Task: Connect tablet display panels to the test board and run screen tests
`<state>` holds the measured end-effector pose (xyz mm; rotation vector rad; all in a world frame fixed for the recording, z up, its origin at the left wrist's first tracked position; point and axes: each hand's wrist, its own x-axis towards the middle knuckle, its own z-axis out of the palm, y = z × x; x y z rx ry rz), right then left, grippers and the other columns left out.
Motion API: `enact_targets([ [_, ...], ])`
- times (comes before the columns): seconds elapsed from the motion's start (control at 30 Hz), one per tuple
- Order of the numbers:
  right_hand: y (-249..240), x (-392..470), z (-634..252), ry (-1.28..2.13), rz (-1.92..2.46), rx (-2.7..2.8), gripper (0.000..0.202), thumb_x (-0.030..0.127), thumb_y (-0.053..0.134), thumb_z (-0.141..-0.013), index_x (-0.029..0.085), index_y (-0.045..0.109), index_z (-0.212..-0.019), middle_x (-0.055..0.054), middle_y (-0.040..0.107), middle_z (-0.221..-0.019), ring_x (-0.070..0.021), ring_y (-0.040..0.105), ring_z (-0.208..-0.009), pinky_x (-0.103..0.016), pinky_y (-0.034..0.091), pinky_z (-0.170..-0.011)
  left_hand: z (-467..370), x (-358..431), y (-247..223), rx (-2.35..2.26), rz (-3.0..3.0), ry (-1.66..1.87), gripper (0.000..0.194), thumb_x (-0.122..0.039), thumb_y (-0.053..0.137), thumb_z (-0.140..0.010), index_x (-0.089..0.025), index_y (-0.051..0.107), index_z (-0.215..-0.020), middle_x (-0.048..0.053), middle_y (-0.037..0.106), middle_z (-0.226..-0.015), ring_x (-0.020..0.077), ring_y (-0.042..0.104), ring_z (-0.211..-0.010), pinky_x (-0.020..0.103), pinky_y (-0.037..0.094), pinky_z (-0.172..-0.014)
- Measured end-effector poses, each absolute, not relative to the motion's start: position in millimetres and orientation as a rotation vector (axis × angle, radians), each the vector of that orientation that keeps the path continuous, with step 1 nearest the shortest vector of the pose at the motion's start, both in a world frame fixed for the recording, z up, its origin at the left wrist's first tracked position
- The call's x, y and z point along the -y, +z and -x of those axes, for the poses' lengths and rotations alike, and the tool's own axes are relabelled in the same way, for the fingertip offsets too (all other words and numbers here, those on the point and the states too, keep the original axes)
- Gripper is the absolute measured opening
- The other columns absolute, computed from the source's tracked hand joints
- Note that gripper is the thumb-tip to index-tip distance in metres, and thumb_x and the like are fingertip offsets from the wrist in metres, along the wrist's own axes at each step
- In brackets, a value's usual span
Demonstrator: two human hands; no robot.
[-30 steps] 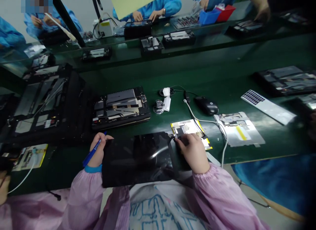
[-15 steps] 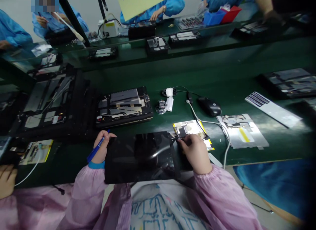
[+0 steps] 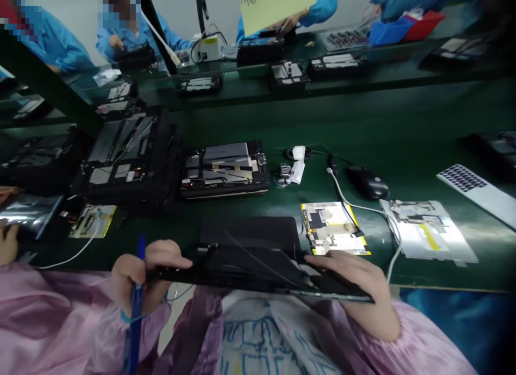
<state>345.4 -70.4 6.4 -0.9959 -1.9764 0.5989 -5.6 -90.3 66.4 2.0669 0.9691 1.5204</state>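
My left hand (image 3: 155, 273) grips the left end of a black tablet screen (image 3: 258, 267), with a blue pen (image 3: 136, 305) tucked between its fingers. On the other end my right hand (image 3: 358, 283) is closed, fingers over the top and the palm partly hidden. The screen is tilted nearly edge-on above the bench's front edge. Behind it lies a flat dark panel (image 3: 253, 232); whether they touch I cannot tell. To the right of that panel rests a yellow-edged white board (image 3: 332, 224) with a cable on it.
An opened tablet (image 3: 226, 173) and a stack of tablets (image 3: 124, 154) stand at left. A mouse (image 3: 367, 182), a metal plate (image 3: 431, 230) and a label sheet (image 3: 479, 189) lie at right. A co-worker's hand (image 3: 8, 243) is at far left.
The screen has swung from facing up to nearly edge-on. My right hand has left the cables by the board and taken the screen's right end. The view has shifted left.
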Motion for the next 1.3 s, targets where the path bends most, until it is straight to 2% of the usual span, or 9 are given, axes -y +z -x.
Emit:
enact_targets([
  [0.17, -23, 62, -352, 0.407, 0.985, 2.080, 0.037, 0.013, 0.045, -0.092, 0.024, 0.063, -0.122, -0.009, 0.071, -0.110, -0.0197, 0.067, -0.106, -0.032, 0.057, -0.085, 12, 106, 50, -1.020, -2.495, 1.263, 0.028, -0.011, 0.062, -0.081, -0.020, 0.039, -0.068, 0.005, 0.074, -0.099, 0.0202, 0.067, -0.089, 0.036, 0.056, -0.073],
  [0.4, -43, 73, -343, 0.323, 1.223, 2.130, 0.033, 0.022, 0.044, -0.093, 0.018, 0.057, -0.123, -0.013, 0.066, -0.119, -0.0250, 0.060, -0.115, -0.046, 0.052, -0.094, 10, 132, -8, -1.283, -2.593, 0.955, 0.016, -0.010, 0.058, -0.083, -0.019, 0.049, -0.073, 0.007, 0.073, -0.104, 0.0183, 0.066, -0.099, 0.036, 0.053, -0.090],
  [0.6, -35, 82, -291, 0.184, 1.409, 2.325, 0.046, 0.028, 0.038, -0.097, 0.012, 0.041, -0.140, -0.016, 0.043, -0.147, -0.0344, 0.033, -0.140, -0.066, 0.026, -0.108, 12, 126, -2, -1.157, -2.467, 0.935, 0.031, -0.048, 0.061, -0.084, -0.019, 0.050, -0.082, 0.011, 0.072, -0.102, 0.0248, 0.065, -0.103, 0.044, 0.046, -0.096],
  [0.73, -24, 77, -278, 0.230, 1.444, 2.387, 0.044, 0.025, 0.036, -0.097, 0.015, 0.043, -0.139, -0.015, 0.040, -0.150, -0.0386, 0.029, -0.141, -0.074, 0.020, -0.105, -15, 120, 9, -1.077, -1.921, 1.177, 0.059, -0.068, 0.028, -0.090, -0.017, 0.058, -0.091, 0.010, 0.069, -0.078, 0.0205, 0.062, -0.075, 0.036, 0.049, -0.074],
  [0.87, -4, 80, -282, 0.450, 1.088, 2.349, 0.039, 0.036, 0.042, -0.096, 0.017, 0.050, -0.129, -0.016, 0.045, -0.144, -0.0359, 0.027, -0.142, -0.069, 0.025, -0.107, -67, 111, 18, -0.950, -1.540, 1.098, 0.059, -0.058, 0.030, -0.095, -0.014, 0.066, -0.082, 0.007, 0.057, -0.067, 0.0153, 0.053, -0.063, 0.029, 0.042, -0.061],
  [1.0, 8, 84, -290, 0.585, 0.820, 2.299, 0.019, 0.031, 0.044, -0.096, 0.020, 0.060, -0.095, -0.011, 0.061, -0.115, -0.0276, 0.044, -0.129, -0.058, 0.029, -0.111, -103, 101, 18, -0.939, -1.309, 0.946, 0.032, -0.043, 0.050, -0.092, -0.015, 0.062, -0.083, 0.002, 0.055, -0.069, 0.0108, 0.052, -0.060, 0.023, 0.040, -0.056],
  [1.1, 5, 59, -306, 0.595, 0.822, 2.220, 0.021, 0.033, 0.043, -0.096, 0.021, 0.059, -0.088, -0.009, 0.063, -0.104, -0.0252, 0.054, -0.116, -0.054, 0.038, -0.106, -109, 96, 14, -0.927, -1.160, 1.038, 0.028, -0.042, 0.052, -0.090, -0.016, 0.056, -0.084, 0.000, 0.055, -0.066, 0.0074, 0.047, -0.053, 0.019, 0.035, -0.049],
  [1.2, -6, 6, -323, 0.515, 0.967, 2.071, 0.025, 0.034, 0.041, -0.096, 0.020, 0.057, -0.084, -0.012, 0.064, -0.108, -0.0259, 0.057, -0.113, -0.047, 0.048, -0.095, -111, 92, 13, -0.985, -1.109, 1.003, 0.019, -0.035, 0.057, -0.085, -0.016, 0.052, -0.083, 0.000, 0.057, -0.067, 0.0064, 0.047, -0.052, 0.019, 0.037, -0.050],
  [1.3, -23, -53, -326, 0.354, 1.148, 2.095, 0.025, 0.033, 0.042, -0.094, 0.018, 0.058, -0.083, -0.017, 0.053, -0.135, -0.0303, 0.050, -0.125, -0.053, 0.042, -0.103, -121, 88, 12, -1.056, -1.163, 0.789, 0.015, -0.025, 0.064, -0.076, -0.016, 0.052, -0.078, 0.002, 0.060, -0.069, 0.0093, 0.055, -0.058, 0.021, 0.042, -0.055],
])
